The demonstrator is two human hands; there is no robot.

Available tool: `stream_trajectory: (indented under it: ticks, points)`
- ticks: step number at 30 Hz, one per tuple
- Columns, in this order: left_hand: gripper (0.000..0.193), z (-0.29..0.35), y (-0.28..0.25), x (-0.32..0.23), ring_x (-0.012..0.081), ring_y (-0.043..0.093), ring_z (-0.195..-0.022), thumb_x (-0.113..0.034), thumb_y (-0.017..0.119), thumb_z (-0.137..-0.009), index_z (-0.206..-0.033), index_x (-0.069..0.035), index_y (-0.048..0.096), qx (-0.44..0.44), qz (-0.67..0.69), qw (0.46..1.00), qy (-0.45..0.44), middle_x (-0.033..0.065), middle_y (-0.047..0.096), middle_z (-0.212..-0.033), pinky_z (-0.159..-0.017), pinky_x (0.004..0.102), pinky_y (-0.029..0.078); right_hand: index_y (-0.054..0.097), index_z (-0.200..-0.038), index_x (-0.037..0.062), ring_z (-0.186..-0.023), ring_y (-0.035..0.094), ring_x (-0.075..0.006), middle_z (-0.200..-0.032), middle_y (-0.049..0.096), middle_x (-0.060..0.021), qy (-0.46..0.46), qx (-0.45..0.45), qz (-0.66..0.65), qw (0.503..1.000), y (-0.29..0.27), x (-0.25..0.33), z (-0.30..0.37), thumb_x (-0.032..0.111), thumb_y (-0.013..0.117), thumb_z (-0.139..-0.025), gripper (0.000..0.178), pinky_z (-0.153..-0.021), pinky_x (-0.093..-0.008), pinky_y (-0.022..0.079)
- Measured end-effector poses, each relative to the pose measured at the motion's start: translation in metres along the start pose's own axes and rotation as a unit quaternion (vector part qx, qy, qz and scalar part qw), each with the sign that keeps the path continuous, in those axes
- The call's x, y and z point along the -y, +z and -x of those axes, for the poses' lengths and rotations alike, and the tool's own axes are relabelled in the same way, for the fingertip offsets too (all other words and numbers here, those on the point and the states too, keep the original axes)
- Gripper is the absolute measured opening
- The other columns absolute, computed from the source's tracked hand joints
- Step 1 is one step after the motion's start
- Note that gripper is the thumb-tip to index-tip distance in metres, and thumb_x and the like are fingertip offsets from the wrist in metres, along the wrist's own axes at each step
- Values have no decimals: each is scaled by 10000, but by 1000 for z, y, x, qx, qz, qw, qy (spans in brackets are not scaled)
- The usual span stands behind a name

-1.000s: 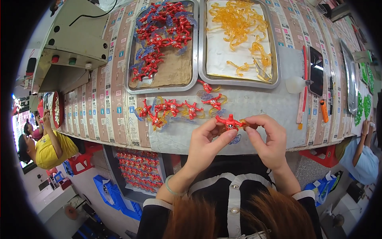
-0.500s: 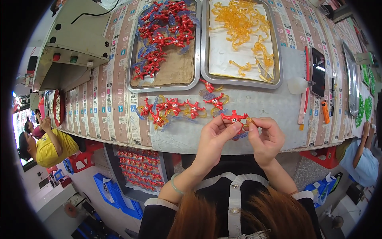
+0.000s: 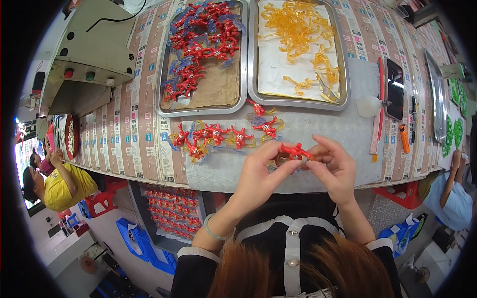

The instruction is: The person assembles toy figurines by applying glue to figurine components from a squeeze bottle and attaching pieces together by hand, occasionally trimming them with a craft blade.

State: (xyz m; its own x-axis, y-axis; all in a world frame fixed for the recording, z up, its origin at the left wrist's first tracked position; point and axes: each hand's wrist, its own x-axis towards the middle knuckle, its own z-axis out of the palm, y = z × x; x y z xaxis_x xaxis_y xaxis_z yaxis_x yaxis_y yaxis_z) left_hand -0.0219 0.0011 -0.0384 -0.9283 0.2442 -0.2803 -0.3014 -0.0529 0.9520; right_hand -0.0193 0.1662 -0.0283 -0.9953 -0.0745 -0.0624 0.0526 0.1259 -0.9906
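Note:
A small red plastic figure (image 3: 293,151) is held above the grey mat at the table's near edge. My left hand (image 3: 266,168) pinches its body between thumb and fingers. At the figure's right side the thumb and fingertips of my right hand (image 3: 334,166) close on an arm of it; any small piece there is hidden. On the mat to the left lie several red figures (image 3: 214,133) with yellow and blue translucent parts. Behind them stands a metal tray (image 3: 198,110) of red figures with blue parts, beside another metal tray (image 3: 298,101) of yellow translucent parts (image 3: 298,30).
To the right lie a red-handled tool (image 3: 380,109), a phone (image 3: 395,89), an orange cutter (image 3: 404,139) and a white bottle (image 3: 368,106). A metal machine (image 3: 92,54) stands at left. Below the table a crate holds rows of figures (image 3: 174,211). People sit at both sides.
The figure has been turned in my left hand and now lies tilted, its arm toward my right hand. My right fingers have lifted and spread somewhat; the yellow part no longer shows between them.

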Motion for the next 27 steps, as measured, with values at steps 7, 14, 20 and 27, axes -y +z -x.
stream_trajectory:
  ticks: [7,14,20,27]
  points:
    - [368,-3,7,-5,124,502,-929,-198,440,-863,-1180,-18,394,39,454,878,-144,93,473,-1126,-775,259,402,585,-840,21,-738,549,-246,-877,534,-98,-348,-60,208,912,7,-14,11,-49,609,-640,214,-610,-292,448]
    - [340,-2,-11,-1,206,510,-969,-152,435,-858,-1157,5,392,67,425,900,-74,132,446,-1151,-785,310,426,498,-1002,14,-956,459,-286,-1041,462,-143,-281,-86,219,930,-12,-23,14,4,620,-659,364,-803,-391,381]
    - [344,4,-10,-3,220,508,-976,-105,490,-818,-1129,15,403,96,434,896,-27,152,427,-1161,-800,321,433,422,-1089,-35,-1060,382,-223,-1174,370,-161,-152,-328,189,913,-66,-44,-45,40,625,-695,449,-860,-342,350]
    - [305,9,-3,-7,210,486,-1013,-46,457,-818,-1109,33,415,97,411,906,35,144,415,-1162,-843,322,419,393,-1134,-44,-937,501,-222,-1162,396,-164,-28,-256,24,966,-91,-61,-46,42,541,-760,412,-847,-297,385]
